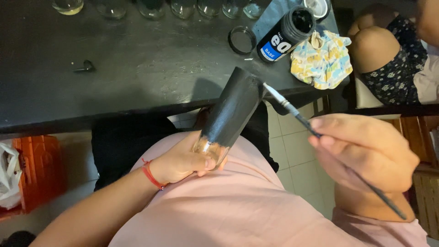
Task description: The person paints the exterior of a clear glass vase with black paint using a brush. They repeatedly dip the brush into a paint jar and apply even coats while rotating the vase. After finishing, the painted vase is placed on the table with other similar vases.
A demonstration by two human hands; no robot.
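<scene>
The left hand (183,162) gripped the glass (231,116) by its bare base; the right hand (361,153) pinched the brush (292,111) — tip at the rim — best stroked lightly, evenly.

Single view, head-worn camera. Looks steeply down from above the person's chest, close over the lap and both hands. Faces forward across the dark tabletop (137,68), whose near edge crosses mid-frame; tiled floor (292,151) visible below. No second view.
</scene>
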